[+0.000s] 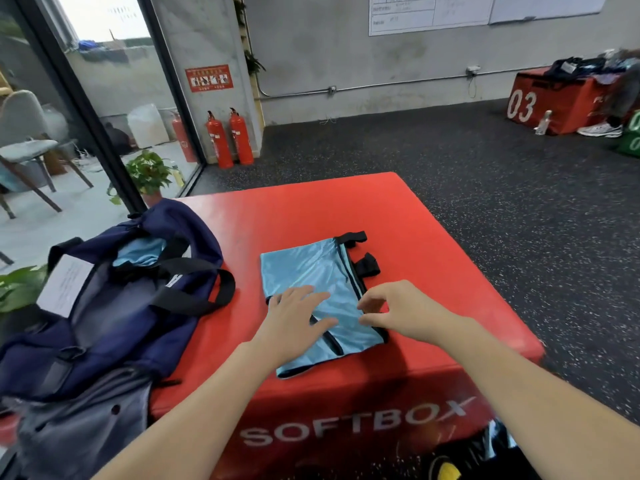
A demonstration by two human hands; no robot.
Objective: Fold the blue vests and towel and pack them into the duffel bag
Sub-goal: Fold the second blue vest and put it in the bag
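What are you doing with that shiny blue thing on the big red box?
A person is folding a blue vest on the red soft box. The left hand presses flat on it while the right hand pinches its right edge. The navy duffel bag lies open to the left, with something light blue already inside.

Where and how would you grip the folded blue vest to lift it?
Grip the blue vest with a hand at each long side edge, coming from above. It lies flat on the red box, folded; its black straps hang loose.
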